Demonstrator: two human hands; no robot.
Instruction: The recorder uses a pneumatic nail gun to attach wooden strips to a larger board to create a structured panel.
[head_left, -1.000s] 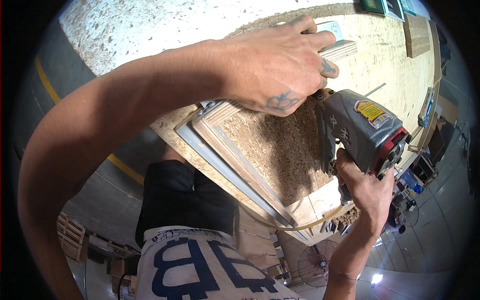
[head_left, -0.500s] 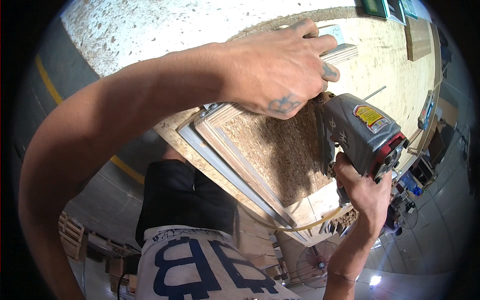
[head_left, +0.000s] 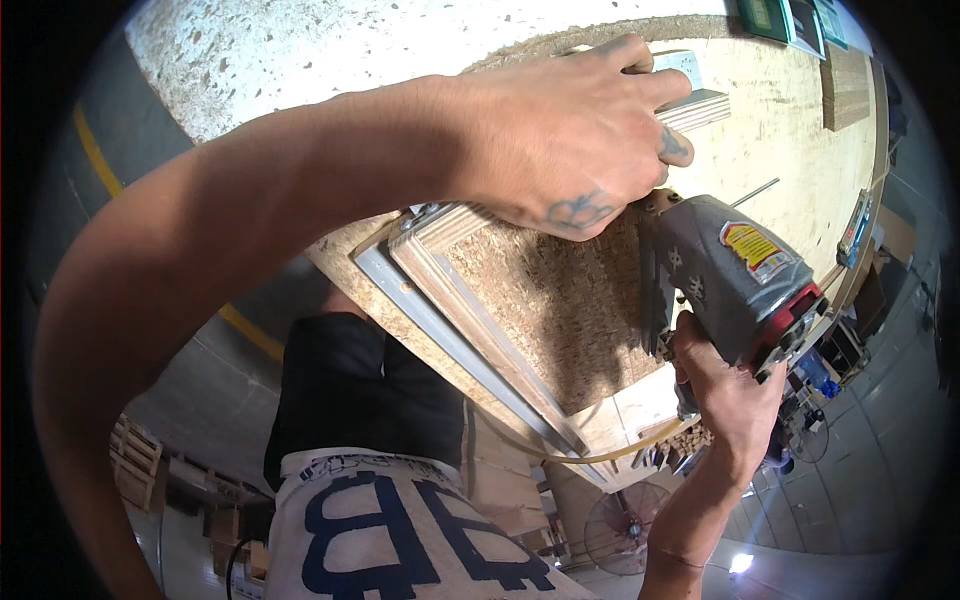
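My right hand [head_left: 735,395] is wrapped round the handle of a grey air nailer [head_left: 725,270] with a yellow label and red trim. The nailer's nose points toward the wood beside my left hand [head_left: 590,140]. That hand reaches across from the left, palm down with bent fingers, gripping the far part of a plywood frame [head_left: 700,110]; its fingertips are partly hidden. Nearer me, the frame's long side [head_left: 480,320] runs along a grey metal bar [head_left: 450,345]. Rough chipboard [head_left: 570,320] shows inside the frame.
A yellow air hose [head_left: 570,458] curves along the near edge of the worktop [head_left: 780,130]. A wooden block [head_left: 845,85] and green boxes [head_left: 780,22] sit at the far right. A thin metal rod [head_left: 757,193] lies beyond the nailer. A fan [head_left: 625,525] stands on the floor.
The nailer and both hands appear slightly farther right in the picture, as do the frame's far part and the wooden block. Both grips look unchanged.
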